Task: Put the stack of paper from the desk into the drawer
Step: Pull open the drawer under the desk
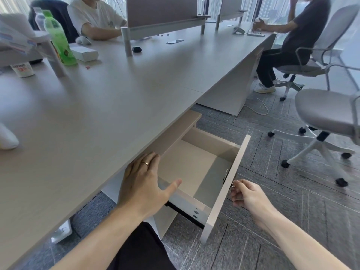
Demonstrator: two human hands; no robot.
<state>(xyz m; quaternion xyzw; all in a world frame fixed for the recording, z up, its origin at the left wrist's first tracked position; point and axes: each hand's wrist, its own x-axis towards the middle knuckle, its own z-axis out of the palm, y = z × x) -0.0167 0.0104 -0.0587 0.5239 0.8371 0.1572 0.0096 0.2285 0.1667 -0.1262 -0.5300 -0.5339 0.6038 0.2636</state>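
**Drawer open and empty, paper not yet in hand**

Pulled well out from under the desk [97, 117], the drawer [194, 168] with a bare floor and nothing inside. Right hand [247, 195] at the outer face of the drawer front, fingertips pinched on the small metal key or lock fitting there; left hand [144, 184] spread open, palm down, over the drawer's near side wall, thumb reaching across the cavity, gripping nothing.

Judged step: finishing the pull, then fetching the paper. Best done by easing the front out with the right hand until the whole floor shows, steadying the side wall with the left, then releasing both before reaching away. Pulling on so small a fitting likely means little leverage, so a straight, even draw along the runners, no sideways tug.

No clear stack of paper on the desk stretch nearest the drawer. Only candidate: a blurred sheaf of printed sheets [13, 36] far up and to the left of the drawer, beside a green bottle [58, 39]. Cannot tell its long axis or which way it points. Drawer's own long axis along the pull direction, open end aimed away from the desk edge.
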